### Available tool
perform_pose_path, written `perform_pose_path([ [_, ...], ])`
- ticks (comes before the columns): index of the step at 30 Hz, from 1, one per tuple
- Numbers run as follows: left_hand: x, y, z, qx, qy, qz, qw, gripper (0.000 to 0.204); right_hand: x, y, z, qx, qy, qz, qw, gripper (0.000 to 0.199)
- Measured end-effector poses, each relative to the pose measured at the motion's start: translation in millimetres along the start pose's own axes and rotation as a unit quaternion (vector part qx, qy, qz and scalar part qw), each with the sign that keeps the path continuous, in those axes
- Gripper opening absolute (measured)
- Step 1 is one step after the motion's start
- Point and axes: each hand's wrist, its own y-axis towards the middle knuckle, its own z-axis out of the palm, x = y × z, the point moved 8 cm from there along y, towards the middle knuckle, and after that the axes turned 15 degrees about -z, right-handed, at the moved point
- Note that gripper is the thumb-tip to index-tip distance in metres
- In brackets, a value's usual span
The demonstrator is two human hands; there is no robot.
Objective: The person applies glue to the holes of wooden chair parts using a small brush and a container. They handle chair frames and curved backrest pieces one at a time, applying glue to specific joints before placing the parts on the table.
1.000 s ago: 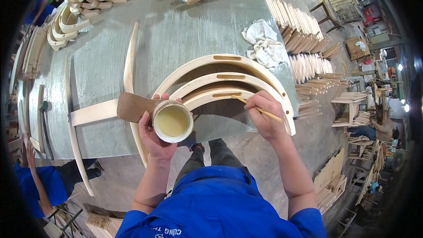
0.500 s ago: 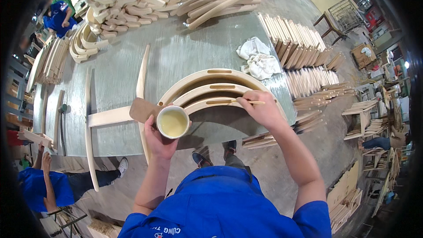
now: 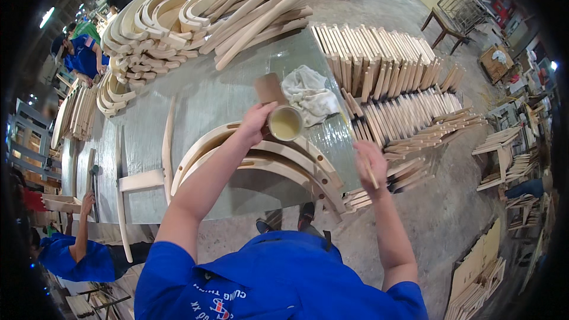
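My left hand point(image 3: 256, 125) is closed around a cup point(image 3: 285, 123) of pale yellow liquid, held above the curved wooden pieces. A flat brown piece point(image 3: 269, 90) juts out beyond the cup on its far side; how it is held is hidden. My right hand point(image 3: 370, 161) is off the table's right edge, its fingers closed on a thin wooden stick point(image 3: 372, 176). Nested curved wooden pieces point(image 3: 278, 162) with slots and holes lie at the near table edge, partly covered by my left forearm. A crumpled white cloth point(image 3: 309, 96) lies just beyond the cup.
Curved parts point(image 3: 155, 21) and straight parts point(image 3: 261, 21) are heaped at the table's far side. A joined wooden frame point(image 3: 142, 181) lies on the left of the table point(image 3: 222, 92). Rows of wooden sticks point(image 3: 379, 56) stand to the right. Co-workers point(image 3: 83, 255) are at the left.
My left hand has carried the cup and brown piece right and away from me, toward the cloth. My right hand has lifted the stick out of a slot and moved past the table's right edge.
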Motion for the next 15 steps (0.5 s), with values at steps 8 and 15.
perform_pose_path([
  [8,24,129,75,0.009,0.223,-0.042,0.974,0.023,-25,-22,10,0.099,-0.048,-0.194,0.975,0.033],
  [15,7,115,62,-0.123,0.440,0.016,0.889,0.032,-41,-12,8,0.011,0.041,-0.141,0.989,0.026],
])
